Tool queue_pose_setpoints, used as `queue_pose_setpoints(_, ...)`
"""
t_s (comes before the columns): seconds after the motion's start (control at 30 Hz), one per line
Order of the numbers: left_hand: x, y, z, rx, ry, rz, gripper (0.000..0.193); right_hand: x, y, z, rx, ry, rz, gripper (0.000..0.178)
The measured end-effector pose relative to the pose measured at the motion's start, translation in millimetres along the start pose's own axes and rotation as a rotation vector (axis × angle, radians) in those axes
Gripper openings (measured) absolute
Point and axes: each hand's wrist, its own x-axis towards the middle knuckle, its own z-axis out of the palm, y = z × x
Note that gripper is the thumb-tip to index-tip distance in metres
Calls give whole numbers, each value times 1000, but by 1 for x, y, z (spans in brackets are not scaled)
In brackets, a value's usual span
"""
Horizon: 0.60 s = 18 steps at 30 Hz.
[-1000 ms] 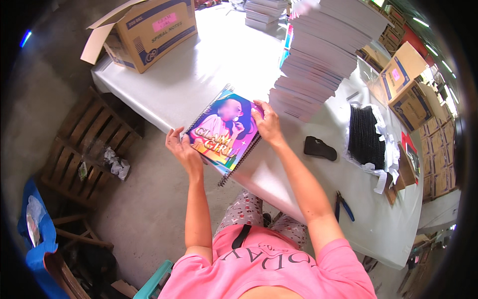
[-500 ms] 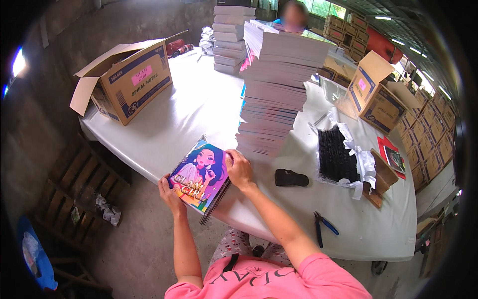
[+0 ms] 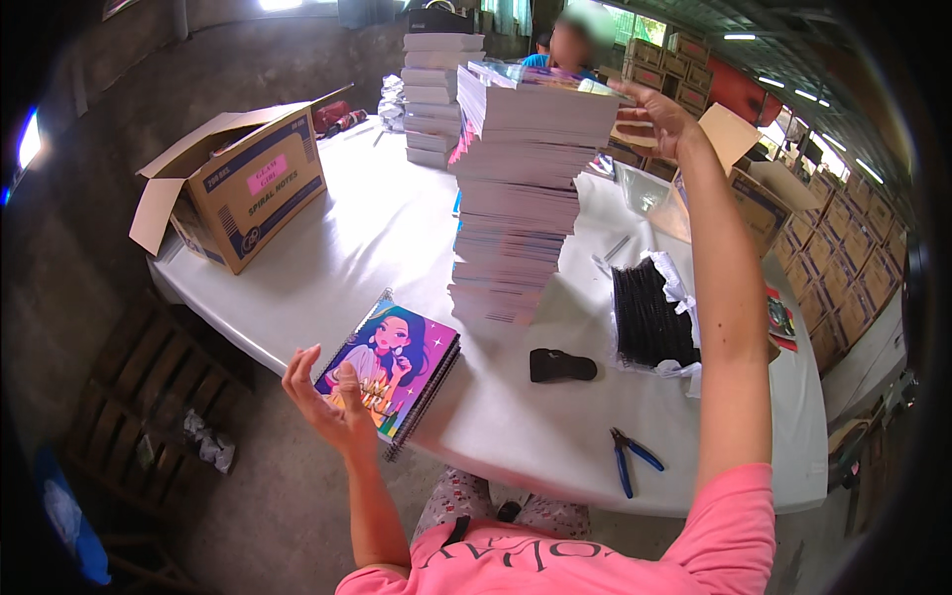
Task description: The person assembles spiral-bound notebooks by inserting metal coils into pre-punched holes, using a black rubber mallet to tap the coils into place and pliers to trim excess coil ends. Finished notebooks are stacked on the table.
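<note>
A spiral notebook (image 3: 402,347) with a colourful illustrated cover lies at the table's near edge, its dark coil along the right side. Over its lower left corner is my left hand (image 3: 335,402), fingers spread, gripping nothing. My right hand (image 3: 656,119) is stretched far forward, fingers apart, beside the top right corner of a tall stack of printed sheets (image 3: 521,188). Whether its fingertips touch the stack, I cannot tell. To the right of the stack's foot lie a small black object (image 3: 562,365) and a bundle of black spiral coils (image 3: 653,315) in white wrapping.
Blue-handled pliers (image 3: 627,461) rest near the table's front edge. An open carton (image 3: 263,188) stands at the left, another (image 3: 759,208) behind my right forearm. Behind the tall stack are a second paper stack (image 3: 429,99) and a person (image 3: 570,55).
My right hand has let go of the notebook and reached up and forward to the tall stack. My left hand has opened, and the notebook now lies on the table.
</note>
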Motion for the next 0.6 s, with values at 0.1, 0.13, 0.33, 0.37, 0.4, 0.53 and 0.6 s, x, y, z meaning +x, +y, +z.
queue_pose_setpoints(0.1, -5, 21, 5, -61, 2, 41, 29, 16, -2, -23, -174, 34, -144, 28)
queue_pose_setpoints(0.13, -6, 29, 6, -97, -5, 38, 29, 10, 1, -29, -122, 24, -212, 27)
queue_pose_setpoints(0.33, -27, 85, 34, -1069, -532, -581, 51, -86, 61, -3, 478, -147, -568, 24)
queue_pose_setpoints(0.37, -34, 95, 51, -1200, -621, -654, 53, -108, 82, 15, 532, -15, -583, 27)
queue_pose_setpoints(0.4, -40, 102, 66, -1333, -702, -726, 55, -134, 101, 39, 580, 115, -599, 30)
queue_pose_setpoints(0.53, -47, 97, 114, -1683, -692, -966, 32, -236, 175, 106, 248, 318, -696, 19)
queue_pose_setpoints(0.6, -55, 87, 117, -1501, -594, -1058, 20, -264, 233, 104, 280, 146, -511, 32)
